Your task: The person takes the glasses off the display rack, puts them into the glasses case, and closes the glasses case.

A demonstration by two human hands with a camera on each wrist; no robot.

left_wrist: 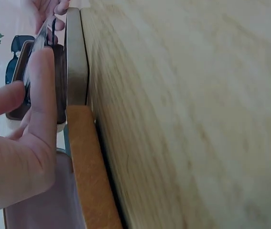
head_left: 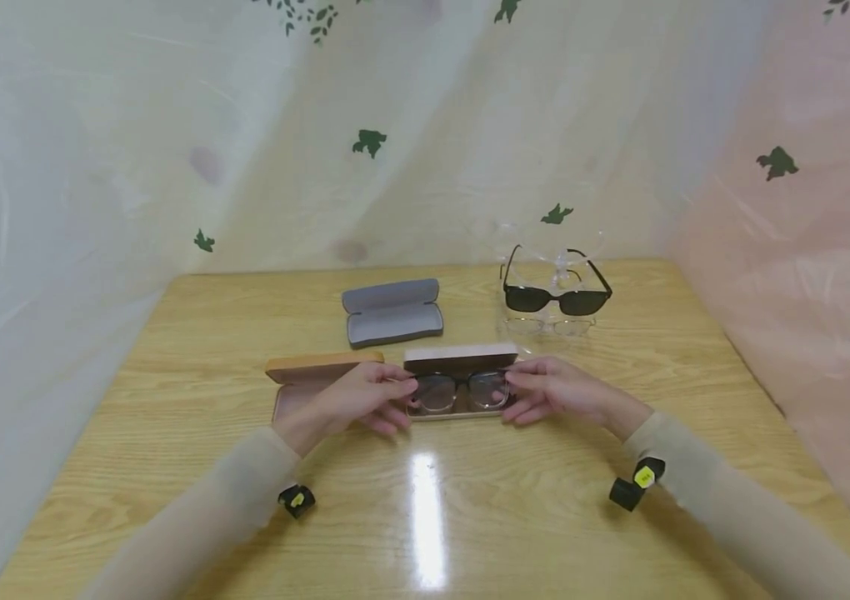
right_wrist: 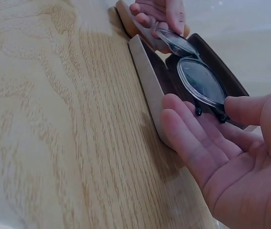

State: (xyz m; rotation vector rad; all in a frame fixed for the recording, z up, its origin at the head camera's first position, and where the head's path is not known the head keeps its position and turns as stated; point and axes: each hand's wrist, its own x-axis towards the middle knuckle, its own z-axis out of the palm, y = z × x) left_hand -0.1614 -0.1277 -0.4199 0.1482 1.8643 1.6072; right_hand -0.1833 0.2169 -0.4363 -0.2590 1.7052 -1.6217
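Observation:
A pair of black-topped eyeglasses (head_left: 436, 392) with clear lenses is held between both hands, low over an open pale case (head_left: 461, 358) with a dark brown inside. My left hand (head_left: 367, 395) pinches the glasses at their left end. At the opposite end, the thumb and fingers of my right hand (head_left: 554, 390) grip the frame, the other fingers stretched out by the case's front edge. In the right wrist view the lenses (right_wrist: 202, 82) tilt above the case's inside, and dark temple tips show near the right fingers. Whether the glasses touch the case's bottom cannot be made out.
An open orange case (head_left: 323, 364) stands left, partly behind the left hand. Farther back lies an open grey case (head_left: 395, 323). Dark sunglasses (head_left: 581, 302) and thin-rimmed clear glasses (head_left: 526, 327) sit on a transparent stand (head_left: 562, 265) at back right. Patterned cloth (head_left: 282, 167) hangs behind the table.

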